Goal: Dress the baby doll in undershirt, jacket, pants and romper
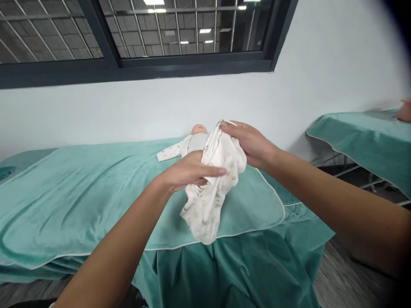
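A baby doll [194, 140] in a white printed garment lies on a teal towel [96, 192] spread over a table. Its head points to the wall and one sleeve stretches out to the left. In front of it both my hands hold up a bunched white printed baby garment [208, 196], whose lower end hangs down over the towel. My left hand [189, 172] grips the garment's middle with fingers closed round the cloth. My right hand [248, 143] pinches its top edge, above and to the right of the left hand.
A darker teal cloth [244, 269] drapes down the table front. A second teal-covered table [369, 141] stands at the right, with another person's hand [405, 110] on its far edge. A white wall and a dark-framed window [144, 38] are behind.
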### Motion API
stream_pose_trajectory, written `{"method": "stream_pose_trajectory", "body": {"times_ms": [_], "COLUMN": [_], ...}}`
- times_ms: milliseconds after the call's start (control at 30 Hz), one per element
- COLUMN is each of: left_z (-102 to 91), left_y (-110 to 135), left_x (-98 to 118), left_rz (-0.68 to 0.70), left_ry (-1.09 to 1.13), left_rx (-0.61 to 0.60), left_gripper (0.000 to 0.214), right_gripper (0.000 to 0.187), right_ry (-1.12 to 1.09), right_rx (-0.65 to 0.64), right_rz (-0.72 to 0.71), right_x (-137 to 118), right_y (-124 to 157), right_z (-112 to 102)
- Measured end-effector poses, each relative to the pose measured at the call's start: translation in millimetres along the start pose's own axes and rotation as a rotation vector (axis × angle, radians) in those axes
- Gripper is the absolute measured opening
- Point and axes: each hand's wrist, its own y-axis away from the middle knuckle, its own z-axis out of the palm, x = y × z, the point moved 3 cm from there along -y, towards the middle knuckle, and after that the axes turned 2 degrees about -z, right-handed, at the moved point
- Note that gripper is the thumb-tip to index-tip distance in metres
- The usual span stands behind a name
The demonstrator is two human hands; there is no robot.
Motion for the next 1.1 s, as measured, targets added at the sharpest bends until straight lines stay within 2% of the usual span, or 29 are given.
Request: {"method": "stream_pose_trajectory", "body": {"times_ms": [33,100,200,267,333,400,467,500,567,633,733,800,833,867,1000,1067,1100], "left_z": [-2.4,-10.6,-20.4,-19.8,-15.8,-11.2,-7.6,-7.0,-10.1,-17.8,-27.6,-29.6,-29.9,-29.8,-25.9,-23.8,-23.8], "left_y": [1,1,-2,-6,-10,-10,-9,-7,-6,-5,-5,-4,-3,-2,3,3,1], "left_x": [-3,-4,-6,-11,-18,-23,-25,-26,-25,-23,-22,-25,-27,-30,-41,-44,-43], "left_rz": [-0.021,0.03,0.141,0.145,0.133,0.098,0.032,0.004,-0.002,0.062,0.151,0.153,0.147,0.135,0.004,0.005,0.051], "left_ry": [-0.019,0.014,0.145,0.207,0.245,0.244,0.188,0.155,0.129,0.179,0.281,0.304,0.305,0.302,0.255,0.286,0.333], "left_rx": [-0.021,0.041,0.191,0.209,0.198,0.156,0.062,0.013,-0.025,0.04,0.142,0.138,0.131,0.121,0.002,-0.033,-0.009], "left_gripper": [0.038,0.034,0.034,0.038,0.044,0.048,0.049,0.048,0.049,0.046,0.04,0.041,0.042,0.044,0.051,0.055,0.056], "right_gripper": [0.038,0.042,0.041,0.036,0.032,0.034,0.036,0.036,0.037,0.04,0.045,0.042,0.041,0.038,0.035,0.038,0.04], "right_ry": [0.002,0.041,0.239,0.359,0.339,0.207,0.06,0.001,-0.079,-0.093,0.0,0.08,0.102,0.103,-0.074,-0.172,-0.203], "right_rx": [-0.017,-0.107,-0.361,-0.464,-0.384,-0.201,-0.07,-0.043,-0.038,-0.078,-0.291,-0.446,-0.464,-0.432,-0.124,-0.067,-0.066], "right_rz": [0.029,0.101,0.234,0.289,0.253,0.178,0.142,0.137,0.136,0.151,0.266,0.335,0.342,0.331,0.203,0.169,0.162], "right_x": [2,6,18,26,32,36,39,41,42,43,45,46,46,46,43,45,46], "right_y": [0,4,12,14,9,0,-6,-9,-10,-6,5,12,13,13,5,4,5], "right_z": [0,1,2,3,2,-1,-4,-4,-2,2,13,20,21,20,15,15,16]}}
